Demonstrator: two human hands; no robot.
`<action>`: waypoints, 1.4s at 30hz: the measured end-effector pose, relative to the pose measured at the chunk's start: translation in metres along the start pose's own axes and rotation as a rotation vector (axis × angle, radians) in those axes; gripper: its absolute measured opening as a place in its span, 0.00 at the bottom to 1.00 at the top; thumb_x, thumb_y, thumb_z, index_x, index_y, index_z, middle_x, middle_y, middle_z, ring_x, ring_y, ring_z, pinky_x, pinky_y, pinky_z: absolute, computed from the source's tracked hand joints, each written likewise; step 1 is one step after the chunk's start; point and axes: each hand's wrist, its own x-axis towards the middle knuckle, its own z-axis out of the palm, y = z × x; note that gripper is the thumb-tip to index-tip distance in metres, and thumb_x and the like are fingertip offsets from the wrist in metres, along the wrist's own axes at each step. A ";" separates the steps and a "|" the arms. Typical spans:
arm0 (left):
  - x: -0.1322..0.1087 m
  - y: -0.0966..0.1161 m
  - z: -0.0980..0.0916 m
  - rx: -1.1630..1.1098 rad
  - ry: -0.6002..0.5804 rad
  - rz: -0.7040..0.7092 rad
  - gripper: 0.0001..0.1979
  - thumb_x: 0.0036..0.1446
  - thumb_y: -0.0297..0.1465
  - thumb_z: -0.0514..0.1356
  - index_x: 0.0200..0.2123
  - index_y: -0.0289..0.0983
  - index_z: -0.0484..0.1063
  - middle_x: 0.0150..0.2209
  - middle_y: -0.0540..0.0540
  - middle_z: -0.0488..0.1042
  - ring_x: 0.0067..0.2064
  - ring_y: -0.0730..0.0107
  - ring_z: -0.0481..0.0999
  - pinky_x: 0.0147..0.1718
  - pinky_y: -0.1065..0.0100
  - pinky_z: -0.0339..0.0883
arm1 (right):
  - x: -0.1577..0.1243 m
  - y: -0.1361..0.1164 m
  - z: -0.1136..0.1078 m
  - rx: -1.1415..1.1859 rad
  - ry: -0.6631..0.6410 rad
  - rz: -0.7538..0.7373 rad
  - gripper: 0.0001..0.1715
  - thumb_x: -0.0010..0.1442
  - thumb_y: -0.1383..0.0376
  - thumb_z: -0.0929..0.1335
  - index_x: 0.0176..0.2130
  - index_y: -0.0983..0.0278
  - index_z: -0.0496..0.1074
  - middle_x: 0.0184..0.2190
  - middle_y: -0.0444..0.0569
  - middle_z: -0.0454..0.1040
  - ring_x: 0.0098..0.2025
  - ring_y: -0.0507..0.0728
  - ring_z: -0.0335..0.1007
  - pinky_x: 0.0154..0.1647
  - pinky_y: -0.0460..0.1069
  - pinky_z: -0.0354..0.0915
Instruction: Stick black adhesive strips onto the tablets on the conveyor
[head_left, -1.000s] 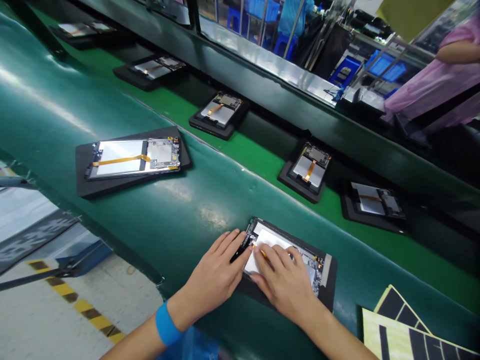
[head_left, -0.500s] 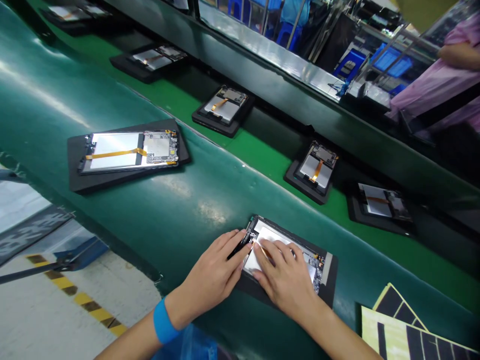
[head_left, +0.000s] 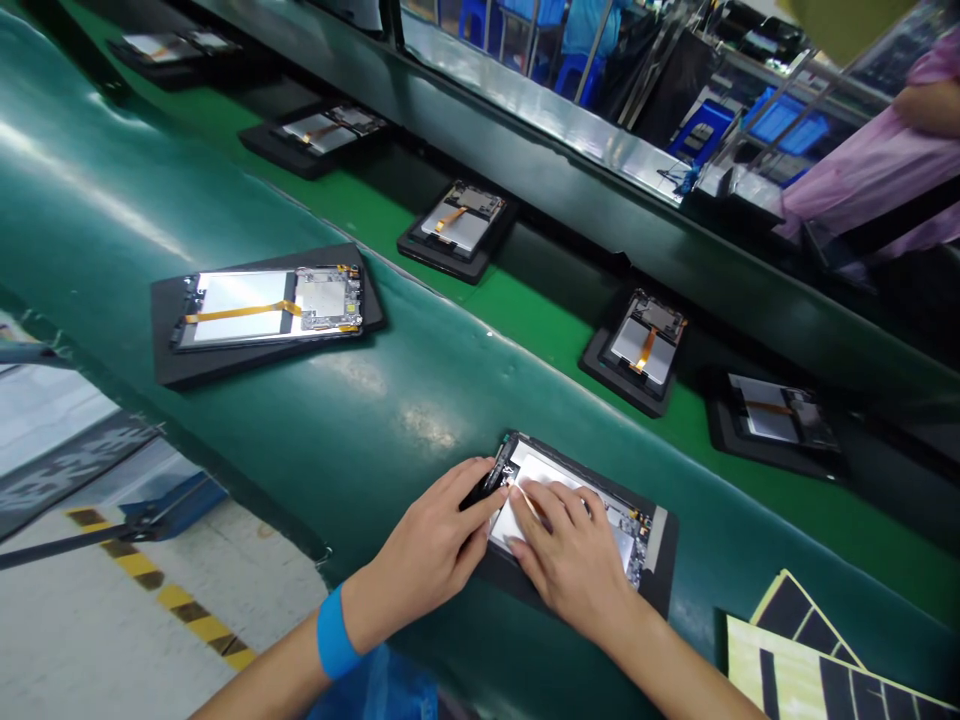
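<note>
An opened tablet (head_left: 534, 468) lies on a black foam pad (head_left: 663, 565), with its silver battery and circuit board facing up. My left hand (head_left: 431, 540) grips the tablet's left end, its index fingertip at the end of the orange ribbon cable. My right hand (head_left: 577, 565) rests over the battery, fingers spread and its index fingertip close to the left one. Most of the ribbon cable is hidden under the right fingers. A blue band (head_left: 337, 632) circles the left wrist.
Another opened tablet (head_left: 247, 305) lies on a pad to the left on the green bench (head_left: 420, 370). Several more (head_left: 461, 220) sit on the lower green belt (head_left: 525, 325) beyond. Yellow sheets with black strips (head_left: 795, 655) lie at lower right. A person in pink (head_left: 885, 170) is at upper right.
The view has shifted slightly, so the bench and tablets appear a little further right. Both hands keep nearly the same place on the tablet.
</note>
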 end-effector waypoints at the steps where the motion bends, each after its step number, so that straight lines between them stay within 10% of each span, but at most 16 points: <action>1: 0.000 0.000 0.000 -0.010 0.001 -0.007 0.22 0.65 0.22 0.55 0.60 0.40 0.71 0.64 0.37 0.66 0.65 0.53 0.67 0.62 0.50 0.69 | -0.001 0.000 0.000 0.004 0.004 0.004 0.21 0.72 0.59 0.63 0.59 0.64 0.71 0.54 0.53 0.77 0.55 0.63 0.65 0.57 0.58 0.54; 25: 0.004 0.011 -0.001 -0.078 0.029 -0.108 0.24 0.62 0.21 0.54 0.59 0.42 0.73 0.61 0.37 0.69 0.62 0.53 0.71 0.59 0.50 0.72 | 0.002 0.001 -0.003 0.042 0.064 0.022 0.20 0.69 0.63 0.63 0.58 0.63 0.71 0.53 0.55 0.76 0.53 0.62 0.67 0.55 0.58 0.56; 35: -0.002 0.009 -0.029 -1.336 0.146 -0.351 0.29 0.68 0.33 0.60 0.69 0.51 0.59 0.59 0.40 0.75 0.59 0.52 0.76 0.60 0.46 0.70 | 0.014 -0.003 -0.027 0.337 0.213 0.126 0.14 0.69 0.66 0.65 0.54 0.60 0.71 0.48 0.52 0.77 0.48 0.60 0.72 0.51 0.58 0.61; 42: 0.000 0.021 -0.018 -1.455 0.290 -0.374 0.26 0.69 0.36 0.58 0.68 0.54 0.60 0.60 0.44 0.75 0.65 0.56 0.69 0.69 0.38 0.48 | 0.033 -0.017 -0.027 0.695 0.218 0.275 0.07 0.68 0.65 0.68 0.45 0.58 0.76 0.42 0.48 0.78 0.44 0.57 0.74 0.47 0.53 0.66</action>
